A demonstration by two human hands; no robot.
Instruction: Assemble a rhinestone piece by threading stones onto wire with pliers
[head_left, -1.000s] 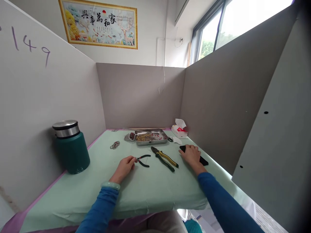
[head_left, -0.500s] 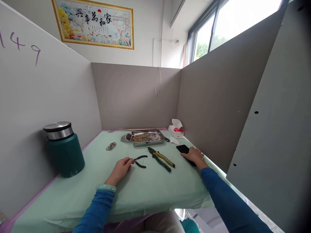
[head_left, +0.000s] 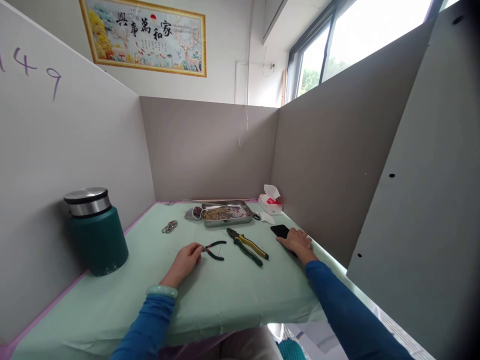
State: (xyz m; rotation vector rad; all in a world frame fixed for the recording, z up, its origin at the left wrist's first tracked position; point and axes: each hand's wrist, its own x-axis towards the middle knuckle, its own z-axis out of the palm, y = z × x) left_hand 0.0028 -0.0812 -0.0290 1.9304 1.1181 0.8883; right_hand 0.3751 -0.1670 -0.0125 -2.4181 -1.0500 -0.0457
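My left hand (head_left: 185,260) is closed, with thumb and fingers pinched at the jaw end of small black-handled pliers (head_left: 215,249). Their spread handles point right, and a thin wire shows between them. My right hand (head_left: 298,242) rests over a black phone (head_left: 280,230) near the table's right edge, its fingers laid across the far side. The phone's far end shows; the rest is under the hand. Between my hands lie larger pliers (head_left: 247,247) with yellow and green handles, touched by neither hand.
A metal tray (head_left: 228,223) of small beads stands at the back, beside a bead bag (head_left: 193,214). Small metal pieces (head_left: 170,227) lie left, near a green flask (head_left: 98,237). Tissues (head_left: 270,204) and scissors (head_left: 256,216) sit back right. Grey partitions (head_left: 210,150) enclose the table.
The view has shifted slightly. My right hand has moved a little on the phone and covers more of its near part. My left hand stays at the small pliers.
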